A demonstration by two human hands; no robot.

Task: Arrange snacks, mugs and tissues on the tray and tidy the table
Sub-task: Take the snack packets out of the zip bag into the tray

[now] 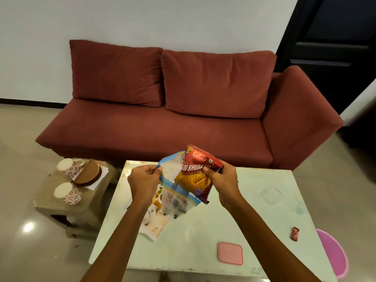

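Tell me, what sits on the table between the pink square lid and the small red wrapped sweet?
Nothing: in the head view, only bare pale tabletop separates the pink square lid from the small red wrapped sweet.

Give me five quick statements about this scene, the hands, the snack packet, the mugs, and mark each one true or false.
1. The right hand holds the snack packet. True.
2. The left hand grips a mug. False: it pinches the blue edge of the zip bag.
3. Both mugs lie on the stool. True.
4. The pink lid sits on the sofa. False: it lies on the table.
5. The small red wrapper lies near the table's right edge. True.
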